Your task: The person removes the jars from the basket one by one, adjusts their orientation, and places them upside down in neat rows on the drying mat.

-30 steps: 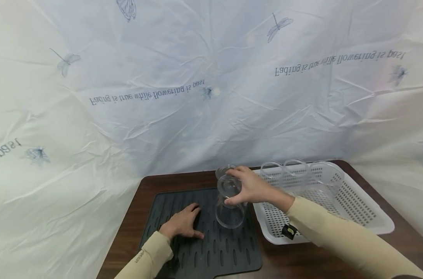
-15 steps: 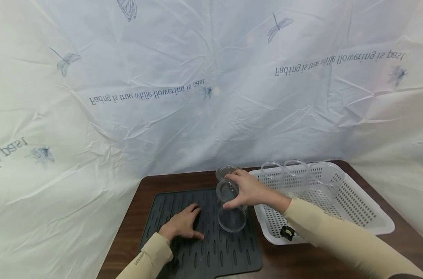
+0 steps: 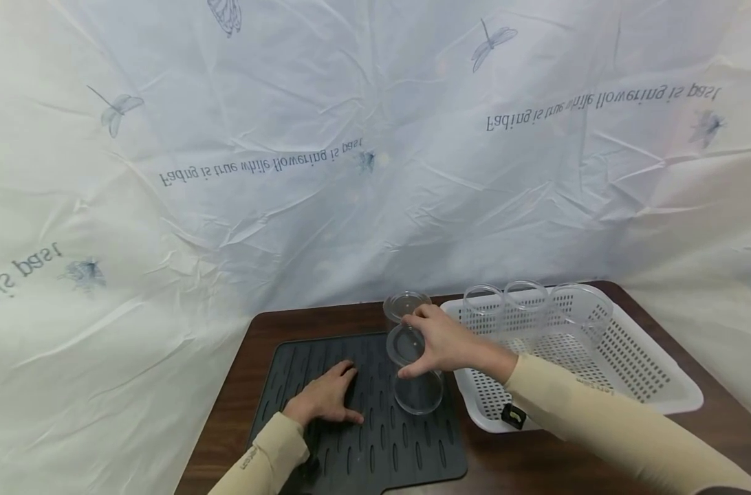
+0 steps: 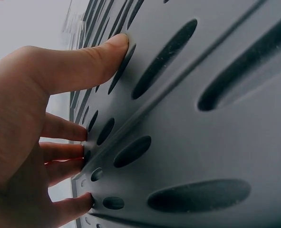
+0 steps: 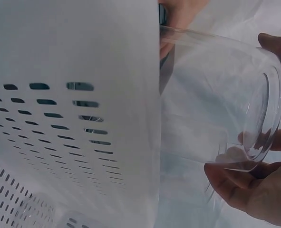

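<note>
My right hand grips a clear plastic cup by its base, thumb on the near side and fingers round the far side. The cup is upside down, its wide rim over the right part of the dark grey ridged mat. In the right wrist view, the cup shows beyond the basket's wall. Just behind it, another clear cup stands base up. My left hand rests on the mat with spread fingers, holding nothing; in the left wrist view its thumb and fingertips touch the mat.
A white perforated basket sits right of the mat, under my right forearm. Several clear cups lean along its back side. The brown wooden table ends at a white printed sheet hung behind.
My right hand's cup has shifted slightly right and its rim toward me, uncovering more of the cup behind. My left hand has stayed in place on the mat.
</note>
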Demonstrator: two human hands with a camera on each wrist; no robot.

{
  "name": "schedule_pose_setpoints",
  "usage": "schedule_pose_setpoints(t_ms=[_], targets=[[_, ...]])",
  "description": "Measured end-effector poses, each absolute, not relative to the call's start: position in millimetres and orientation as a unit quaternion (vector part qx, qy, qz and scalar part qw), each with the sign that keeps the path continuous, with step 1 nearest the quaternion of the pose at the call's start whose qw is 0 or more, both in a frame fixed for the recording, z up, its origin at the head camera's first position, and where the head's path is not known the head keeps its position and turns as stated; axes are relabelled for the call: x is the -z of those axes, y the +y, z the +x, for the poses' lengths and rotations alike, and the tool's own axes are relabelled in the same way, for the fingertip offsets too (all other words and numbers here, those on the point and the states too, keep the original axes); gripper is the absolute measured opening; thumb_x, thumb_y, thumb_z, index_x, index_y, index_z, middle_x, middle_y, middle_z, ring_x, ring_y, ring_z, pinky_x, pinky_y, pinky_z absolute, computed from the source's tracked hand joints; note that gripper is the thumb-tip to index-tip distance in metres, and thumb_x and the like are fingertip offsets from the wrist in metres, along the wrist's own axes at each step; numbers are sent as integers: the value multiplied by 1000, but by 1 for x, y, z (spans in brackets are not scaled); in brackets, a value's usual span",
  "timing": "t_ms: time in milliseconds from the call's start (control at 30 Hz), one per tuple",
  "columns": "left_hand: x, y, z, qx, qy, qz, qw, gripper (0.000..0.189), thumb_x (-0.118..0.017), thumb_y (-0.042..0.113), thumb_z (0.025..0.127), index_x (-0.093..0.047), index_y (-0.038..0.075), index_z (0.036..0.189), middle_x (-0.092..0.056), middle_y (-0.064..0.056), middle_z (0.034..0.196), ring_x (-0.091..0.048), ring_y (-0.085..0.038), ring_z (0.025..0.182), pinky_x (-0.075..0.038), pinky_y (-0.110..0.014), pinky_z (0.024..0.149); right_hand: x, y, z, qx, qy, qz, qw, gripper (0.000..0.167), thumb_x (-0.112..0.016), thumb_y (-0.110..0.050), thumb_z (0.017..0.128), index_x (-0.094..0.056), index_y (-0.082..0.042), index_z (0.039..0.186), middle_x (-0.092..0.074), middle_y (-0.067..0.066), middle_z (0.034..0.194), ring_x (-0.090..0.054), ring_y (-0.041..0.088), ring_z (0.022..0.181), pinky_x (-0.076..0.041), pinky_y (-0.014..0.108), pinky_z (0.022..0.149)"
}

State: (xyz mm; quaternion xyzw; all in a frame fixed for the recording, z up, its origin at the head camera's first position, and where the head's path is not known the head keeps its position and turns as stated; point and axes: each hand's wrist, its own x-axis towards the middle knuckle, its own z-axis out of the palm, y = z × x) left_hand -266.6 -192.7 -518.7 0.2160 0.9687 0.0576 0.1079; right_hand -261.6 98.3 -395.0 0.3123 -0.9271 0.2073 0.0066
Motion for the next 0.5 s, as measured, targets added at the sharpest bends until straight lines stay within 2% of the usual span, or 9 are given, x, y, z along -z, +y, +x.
schedule_pose_setpoints(t_ms=[300,500], targets=[[518,-194,-267,-59,968,219,107,102,-76,66,71,-41,9,148,-33,-11,156,-40,-32,139,-45,-53,102,396,96,-257,-192,-931,309,5,100,-74,-72,67,-49,-12,143,-48,9,127,-49,20,104,-49,39,77],[517,-194,-266,-61,968,216,112,103,-76,66,71,-41,10,149,-32,-11,156,-40,-32,138,-46,-53,100,396,95,-254,-183,-931,316,5,101,-74,-71,67,-49,-10,143,-48,11,129,-49,22,106,-50,40,79]])
